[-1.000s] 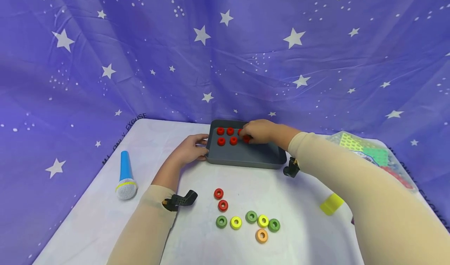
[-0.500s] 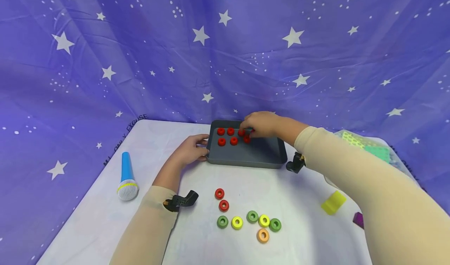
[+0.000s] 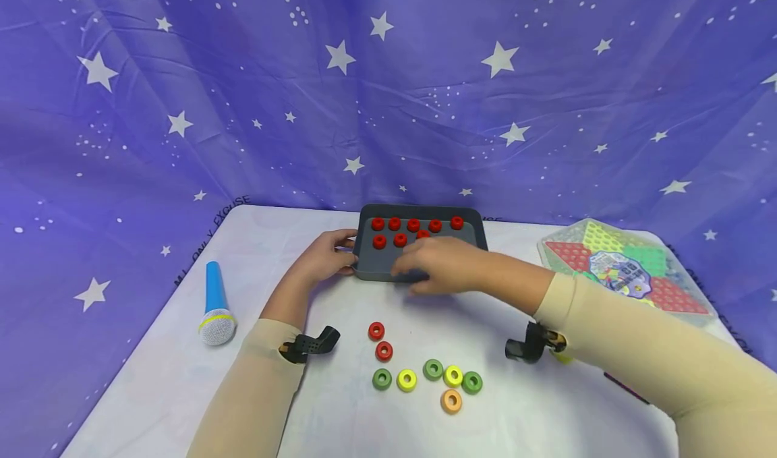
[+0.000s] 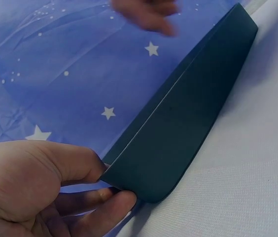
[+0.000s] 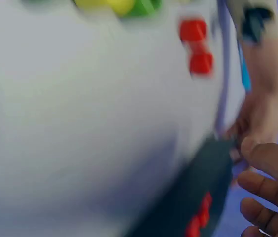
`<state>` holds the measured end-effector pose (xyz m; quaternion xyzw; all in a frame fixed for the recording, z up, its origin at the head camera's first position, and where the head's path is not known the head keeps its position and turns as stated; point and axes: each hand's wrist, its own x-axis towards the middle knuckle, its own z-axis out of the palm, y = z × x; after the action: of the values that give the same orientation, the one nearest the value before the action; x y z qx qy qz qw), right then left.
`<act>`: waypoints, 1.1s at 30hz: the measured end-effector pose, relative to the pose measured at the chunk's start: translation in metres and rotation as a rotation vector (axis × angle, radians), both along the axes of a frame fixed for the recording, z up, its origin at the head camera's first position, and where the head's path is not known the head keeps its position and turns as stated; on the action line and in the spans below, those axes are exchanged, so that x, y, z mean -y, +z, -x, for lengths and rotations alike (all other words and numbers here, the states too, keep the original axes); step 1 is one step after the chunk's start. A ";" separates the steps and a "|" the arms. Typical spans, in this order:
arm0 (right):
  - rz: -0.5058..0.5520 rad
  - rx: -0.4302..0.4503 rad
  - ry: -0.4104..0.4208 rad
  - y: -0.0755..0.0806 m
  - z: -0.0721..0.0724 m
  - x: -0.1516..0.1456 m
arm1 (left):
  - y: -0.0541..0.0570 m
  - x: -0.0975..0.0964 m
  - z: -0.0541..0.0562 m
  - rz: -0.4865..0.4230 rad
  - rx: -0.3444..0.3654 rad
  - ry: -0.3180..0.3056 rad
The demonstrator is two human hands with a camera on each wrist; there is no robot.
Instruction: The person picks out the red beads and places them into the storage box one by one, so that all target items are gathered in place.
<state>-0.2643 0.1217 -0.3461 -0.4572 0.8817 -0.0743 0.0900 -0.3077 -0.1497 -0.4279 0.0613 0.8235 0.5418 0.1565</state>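
Note:
The dark grey tray [image 3: 371, 264] stands at the back of the white table, with two rows of small red rings [image 3: 413, 225] in it. My left hand [image 3: 322, 259] pinches its left edge; in the left wrist view the thumb and fingers close on the corner of the tray [image 4: 178, 123]. My right hand [image 3: 446, 264] hovers over the tray's front edge and hides part of it. Its fingers are loosely bent, and the right wrist view shows nothing between thumb and fingers of this hand [image 5: 274, 192].
Nearer lie two red rings [image 3: 384, 351], several green and yellow rings [image 3: 407, 380] and an orange ring [image 3: 451, 401]. A toy microphone [image 3: 216, 309] lies at left. At right is a clear box of coloured pieces [image 3: 625, 269]; a yellow piece [image 3: 563, 357] is mostly behind the right sleeve.
My right hand has left the red rings at the tray's back and come forward toward its front edge, uncovering the back row. The left hand stays on the tray's edge.

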 end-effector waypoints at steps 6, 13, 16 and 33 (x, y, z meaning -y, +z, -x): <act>-0.010 0.052 0.074 -0.034 -0.030 0.013 | -0.001 0.002 -0.001 0.016 -0.010 -0.003; 0.029 0.038 0.192 -0.054 -0.036 0.029 | 0.002 0.001 -0.002 0.014 -0.006 -0.001; 0.039 0.028 0.234 -0.057 -0.036 0.035 | 0.003 0.000 -0.002 0.008 -0.002 -0.006; 0.067 0.071 0.148 -0.047 -0.038 0.000 | 0.003 0.001 0.000 0.016 0.005 -0.009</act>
<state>-0.2261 0.1219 -0.3930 -0.5209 0.8388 -0.1131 0.1110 -0.3075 -0.1508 -0.4249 0.0624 0.8273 0.5344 0.1617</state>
